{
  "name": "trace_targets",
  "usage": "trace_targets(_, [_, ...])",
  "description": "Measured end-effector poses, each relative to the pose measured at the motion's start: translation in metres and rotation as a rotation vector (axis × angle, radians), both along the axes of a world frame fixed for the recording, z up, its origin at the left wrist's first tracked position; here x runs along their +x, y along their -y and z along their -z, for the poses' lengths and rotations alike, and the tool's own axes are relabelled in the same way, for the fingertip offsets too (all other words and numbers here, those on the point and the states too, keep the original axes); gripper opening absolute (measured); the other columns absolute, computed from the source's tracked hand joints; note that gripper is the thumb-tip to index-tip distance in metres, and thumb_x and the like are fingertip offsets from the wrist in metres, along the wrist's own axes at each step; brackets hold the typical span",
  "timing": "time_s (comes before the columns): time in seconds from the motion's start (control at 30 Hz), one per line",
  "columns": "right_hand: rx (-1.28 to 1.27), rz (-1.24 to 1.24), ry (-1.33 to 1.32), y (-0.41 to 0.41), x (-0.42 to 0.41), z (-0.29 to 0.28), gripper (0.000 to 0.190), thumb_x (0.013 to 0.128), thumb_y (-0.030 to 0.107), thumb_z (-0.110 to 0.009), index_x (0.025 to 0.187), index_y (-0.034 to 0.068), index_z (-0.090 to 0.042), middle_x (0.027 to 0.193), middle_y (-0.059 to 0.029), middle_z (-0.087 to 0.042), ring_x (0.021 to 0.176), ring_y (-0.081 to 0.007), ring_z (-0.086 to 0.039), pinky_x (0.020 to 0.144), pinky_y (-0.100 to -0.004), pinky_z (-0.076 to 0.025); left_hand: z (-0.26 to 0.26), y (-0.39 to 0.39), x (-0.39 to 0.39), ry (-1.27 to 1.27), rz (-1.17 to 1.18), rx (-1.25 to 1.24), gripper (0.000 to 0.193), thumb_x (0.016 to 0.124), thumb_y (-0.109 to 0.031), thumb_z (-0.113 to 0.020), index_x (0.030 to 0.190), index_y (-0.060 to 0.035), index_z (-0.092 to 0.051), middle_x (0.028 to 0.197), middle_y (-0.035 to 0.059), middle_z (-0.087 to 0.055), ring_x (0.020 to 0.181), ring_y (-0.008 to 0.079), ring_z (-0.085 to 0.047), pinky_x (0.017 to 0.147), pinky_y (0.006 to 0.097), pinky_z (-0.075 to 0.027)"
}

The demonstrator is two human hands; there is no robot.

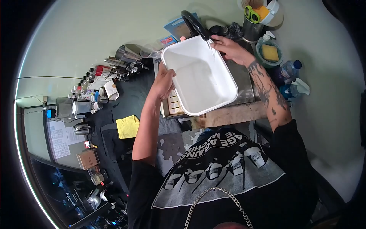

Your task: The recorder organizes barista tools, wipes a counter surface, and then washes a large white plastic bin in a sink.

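Note:
A white plastic tub (197, 77) is tilted over the sink, its inside facing me. My left hand (165, 81) grips its left rim, the thumb lying over the edge. At the far right corner of the tub is my right hand (227, 48), its fingers spread beside the spout of a black faucet (196, 24). Water runs from the spout into the tub along its inner wall. Whether the right fingers bear any of the tub's weight cannot be told. Under the tub, part of the metal sink (243, 83) shows.
Right of the sink stand a bowl with a yellow sponge (270, 53), a bottle (288, 70) and a spray bottle (294, 88). Scissors (252, 14) stand in a metal container behind. A yellow cloth (127, 126), metal utensils (123, 68) and bottles line the left counter. A brown cloth (228, 114) covers the front edge.

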State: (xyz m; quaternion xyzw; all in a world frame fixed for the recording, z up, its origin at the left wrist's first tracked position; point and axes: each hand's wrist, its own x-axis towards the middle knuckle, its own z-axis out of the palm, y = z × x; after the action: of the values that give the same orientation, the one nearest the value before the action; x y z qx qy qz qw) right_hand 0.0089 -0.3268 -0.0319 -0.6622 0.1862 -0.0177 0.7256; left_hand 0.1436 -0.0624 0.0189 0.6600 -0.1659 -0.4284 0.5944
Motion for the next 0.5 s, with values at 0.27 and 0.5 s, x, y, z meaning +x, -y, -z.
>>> trace_targets(0.27, [-0.621,0.106,-0.092,-0.051,-0.088,0.007,0.058,0.092,0.027,-0.067,0.139,-0.001,-0.049,0.121,-0.0204,-0.067,0.112,-0.0250,-0.065,0.095,-0.0365,-0.048,-0.005,-0.017,-0.024,0.119,-0.108,0.059,0.068,0.091,-0.003,-0.049,0.150,-0.0086,-0.016,0.142,0.0214,-0.036,0.122,0.0347,-0.055,0.088,0.0502,-0.058])
trace_targets(0.5, [-0.220,0.110,-0.099,-0.026,-0.063,-0.003,0.045,0.096,0.023,-0.059,0.137,0.007,-0.055,0.109,-0.0083,-0.069,0.088,-0.0146,-0.068,0.056,-0.0299,-0.056,-0.011,-0.023,-0.008,0.472,0.050,0.065,0.064,0.100,-0.033,-0.061,0.148,-0.0026,-0.031,0.140,0.0195,-0.049,0.125,0.0252,-0.053,0.101,0.0389,-0.045])
